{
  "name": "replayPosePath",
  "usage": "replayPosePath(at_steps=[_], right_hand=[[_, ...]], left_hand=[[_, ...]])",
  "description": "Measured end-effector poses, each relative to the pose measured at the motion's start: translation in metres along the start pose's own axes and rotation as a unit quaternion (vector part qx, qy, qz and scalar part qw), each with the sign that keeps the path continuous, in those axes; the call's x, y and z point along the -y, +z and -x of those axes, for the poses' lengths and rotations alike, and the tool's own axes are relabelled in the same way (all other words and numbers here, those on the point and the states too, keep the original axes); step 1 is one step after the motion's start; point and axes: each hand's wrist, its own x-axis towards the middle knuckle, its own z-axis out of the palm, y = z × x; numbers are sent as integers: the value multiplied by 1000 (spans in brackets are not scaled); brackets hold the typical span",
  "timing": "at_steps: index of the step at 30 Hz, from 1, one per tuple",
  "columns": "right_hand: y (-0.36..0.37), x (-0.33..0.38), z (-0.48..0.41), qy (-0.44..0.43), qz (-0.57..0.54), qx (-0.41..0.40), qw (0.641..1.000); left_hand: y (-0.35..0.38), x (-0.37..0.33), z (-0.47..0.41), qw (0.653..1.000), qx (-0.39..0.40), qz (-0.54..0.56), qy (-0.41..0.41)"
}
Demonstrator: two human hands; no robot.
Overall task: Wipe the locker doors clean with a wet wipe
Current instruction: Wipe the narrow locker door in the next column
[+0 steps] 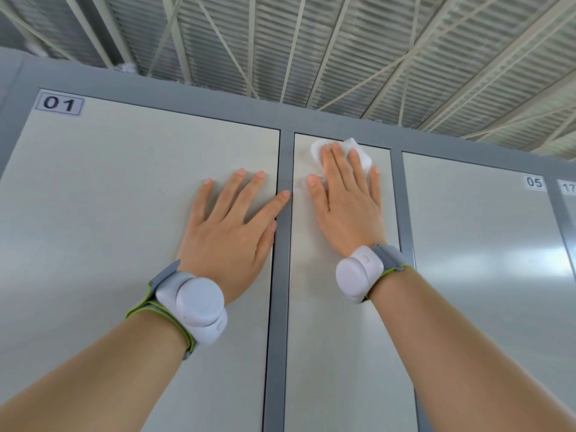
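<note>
Locker doors (124,198) 01 (59,103), 05 (534,182), 17 (568,187): left hand (227,238) fingers (232,191) flat, empty; right hand (346,213) fingers (339,166) press wet wipe (363,154).

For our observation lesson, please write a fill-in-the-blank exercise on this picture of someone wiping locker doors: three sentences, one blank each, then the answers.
1. The right hand presses the wet wipe against the ____ end of the narrow middle door.
2. The left hand rests flat on the wide left door, which is numbered ____.
3. The right door, beside the one being wiped, is numbered ____.

Missing words: top; 01; 05
</note>
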Motion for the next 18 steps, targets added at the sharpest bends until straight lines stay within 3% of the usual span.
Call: replayPosePath(at_steps=[6,12,18], right_hand=[[-1,-18,0,79,-2,-4,997],[1,-3,3,14,-6,-1,1000],[-2,-19,0,34,2,2,999]], left_hand=[[-1,-1,0,1000,1,8,0],[-1,-2,-1,1000,7,4,-1],[-2,-2,0,1000,9,4,-2]])
